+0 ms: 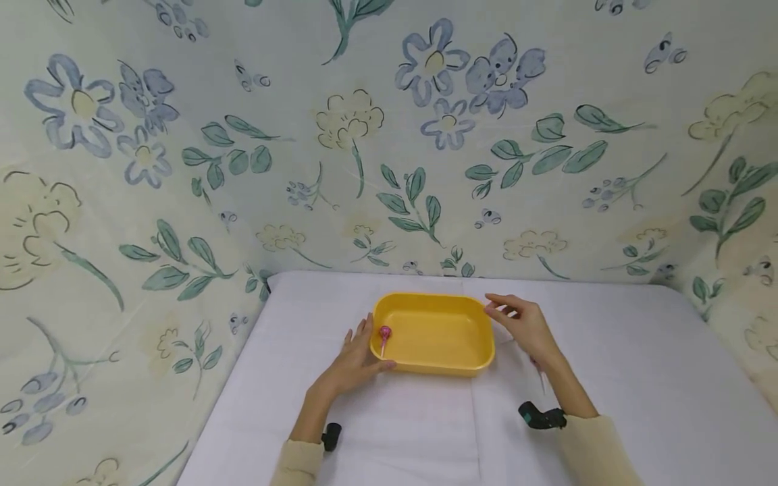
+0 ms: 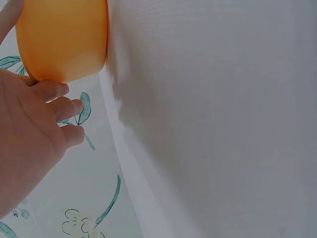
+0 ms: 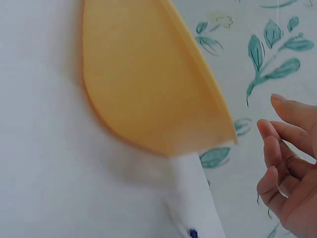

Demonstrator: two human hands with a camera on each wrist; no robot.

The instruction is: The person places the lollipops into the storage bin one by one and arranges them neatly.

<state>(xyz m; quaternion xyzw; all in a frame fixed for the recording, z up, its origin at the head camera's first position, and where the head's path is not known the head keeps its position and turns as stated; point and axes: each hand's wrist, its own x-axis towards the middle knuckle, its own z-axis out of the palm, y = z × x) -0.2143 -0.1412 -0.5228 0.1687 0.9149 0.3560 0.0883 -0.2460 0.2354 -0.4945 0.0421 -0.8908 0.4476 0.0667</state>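
- Half hidden by the right hand's point(image 1: 525, 329) wrist: a thin white stick with a reddish end point(image 1: 538, 374).
- Left of that hand in its wrist view: a blurred blue-tipped thing point(image 3: 193, 232), cut off.
- That hand, fingers loosely bent, seemingly empty, is beside the yellow rounded-rectangular tray point(image 1: 437, 336).
- Left hand point(image 1: 355, 361) grips the tray's end.
- Just inside it: a pink round-headed lollipop point(image 1: 385, 333).

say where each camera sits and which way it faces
Head: worn there, facing forward and down at the yellow tray; left grip, right grip, forearms and sleeves show.
Left wrist: worn there, facing the tray's left end; the left grip shows.
Right wrist: worn there, facing the tray's right end; the right grip shows.
Shared: both wrist views show the tray and floral backdrop.
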